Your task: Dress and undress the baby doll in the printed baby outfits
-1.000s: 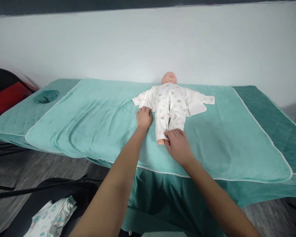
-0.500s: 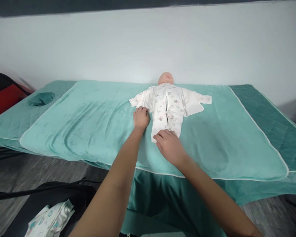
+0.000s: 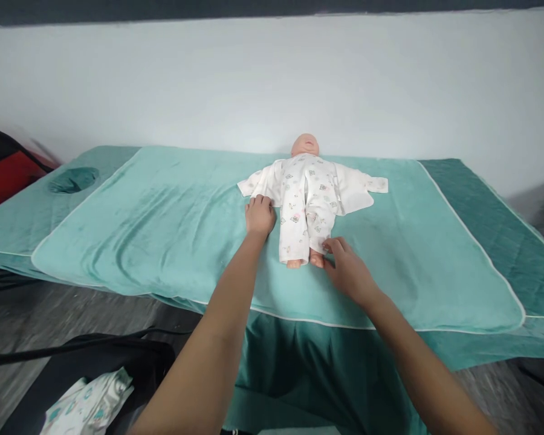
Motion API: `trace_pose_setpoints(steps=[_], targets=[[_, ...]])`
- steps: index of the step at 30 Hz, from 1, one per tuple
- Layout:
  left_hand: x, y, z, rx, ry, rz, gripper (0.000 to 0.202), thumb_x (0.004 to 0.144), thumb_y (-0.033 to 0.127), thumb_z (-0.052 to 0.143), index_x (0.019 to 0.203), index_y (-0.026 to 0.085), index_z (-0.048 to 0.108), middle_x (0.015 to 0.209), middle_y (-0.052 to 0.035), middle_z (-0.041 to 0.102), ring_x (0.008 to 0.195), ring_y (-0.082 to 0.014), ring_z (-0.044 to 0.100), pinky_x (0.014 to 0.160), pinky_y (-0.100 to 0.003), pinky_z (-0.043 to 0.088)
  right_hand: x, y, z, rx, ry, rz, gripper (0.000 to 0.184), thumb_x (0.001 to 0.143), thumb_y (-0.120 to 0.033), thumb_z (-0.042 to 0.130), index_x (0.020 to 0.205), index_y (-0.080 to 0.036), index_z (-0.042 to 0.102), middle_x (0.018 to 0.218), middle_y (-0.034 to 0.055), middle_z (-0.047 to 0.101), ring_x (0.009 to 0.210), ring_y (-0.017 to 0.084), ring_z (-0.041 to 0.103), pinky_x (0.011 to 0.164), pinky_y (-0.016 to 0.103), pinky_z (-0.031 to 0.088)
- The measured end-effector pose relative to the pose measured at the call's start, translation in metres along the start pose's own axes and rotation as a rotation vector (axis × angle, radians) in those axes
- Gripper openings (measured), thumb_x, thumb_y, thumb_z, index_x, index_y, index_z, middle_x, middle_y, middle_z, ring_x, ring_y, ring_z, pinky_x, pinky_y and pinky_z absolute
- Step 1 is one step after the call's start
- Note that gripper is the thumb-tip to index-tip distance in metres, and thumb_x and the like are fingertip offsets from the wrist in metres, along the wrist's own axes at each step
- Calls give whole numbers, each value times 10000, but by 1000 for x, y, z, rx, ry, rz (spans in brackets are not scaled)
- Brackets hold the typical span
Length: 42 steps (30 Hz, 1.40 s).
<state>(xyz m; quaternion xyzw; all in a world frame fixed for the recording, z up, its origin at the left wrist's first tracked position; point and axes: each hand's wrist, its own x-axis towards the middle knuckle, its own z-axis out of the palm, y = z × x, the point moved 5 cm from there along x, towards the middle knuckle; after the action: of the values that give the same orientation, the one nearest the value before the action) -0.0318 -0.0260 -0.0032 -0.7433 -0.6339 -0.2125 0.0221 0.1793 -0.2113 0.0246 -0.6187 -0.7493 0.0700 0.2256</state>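
A baby doll [image 3: 306,145] lies on its back on a light teal towel [image 3: 172,223], dressed in a white printed romper [image 3: 307,208] with its sleeves spread wide. My left hand [image 3: 259,215] rests curled on the towel against the lower edge of the romper's left sleeve. My right hand [image 3: 350,272] is beside the doll's right foot, fingers bent and touching the hem of that trouser leg. Both bare feet show below the trouser legs.
The towel covers a darker teal padded table [image 3: 489,199] set against a white wall. A round face hole [image 3: 72,179] is at the table's left end. A red and black object [image 3: 4,175] stands at far left. A patterned packet [image 3: 88,408] lies on a dark surface below.
My right hand moved from the doll's left trouser leg to the right one, uncovering both feet. My left hand stayed by the sleeve.
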Motion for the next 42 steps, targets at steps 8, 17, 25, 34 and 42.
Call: trace_pose_setpoints(steps=[8,17,25,34,42], targets=[[-2,0,-2,13,-21,-20,248,957,198,419,1064,226,641,1185,-119,639,1160,-309,537,930,-449,423,11,-3,6,94,125,-77,134,913,-102,495,970,-172,595,992,82,612,877,217,578,742,307,426],[-1,-2,-1,3,-8,-17,240,961,206,416,1051,228,637,1180,-116,640,1159,-311,533,921,-450,422,3,-32,-49,344,94,-247,49,979,-194,574,930,-198,566,905,22,564,803,151,545,730,272,423],[0,-3,1,-5,-3,-23,231,946,188,435,1047,226,639,1186,-104,637,1151,-301,533,915,-444,424,-6,16,-9,110,4,22,127,928,-216,558,1053,-191,548,1031,54,595,842,188,579,710,293,419],[-1,-3,0,-29,-27,-37,250,956,192,419,1069,228,640,1205,-113,631,1170,-303,525,935,-446,418,4,10,6,-20,-202,421,208,962,-278,560,1136,-174,515,1038,79,662,889,226,615,625,275,315],[-1,-4,1,-38,-6,-37,236,944,183,433,1050,232,639,1190,-109,637,1156,-303,532,916,-438,423,-1,-3,-21,64,-234,397,439,926,-608,613,1087,-208,531,857,13,641,705,190,575,563,266,319]])
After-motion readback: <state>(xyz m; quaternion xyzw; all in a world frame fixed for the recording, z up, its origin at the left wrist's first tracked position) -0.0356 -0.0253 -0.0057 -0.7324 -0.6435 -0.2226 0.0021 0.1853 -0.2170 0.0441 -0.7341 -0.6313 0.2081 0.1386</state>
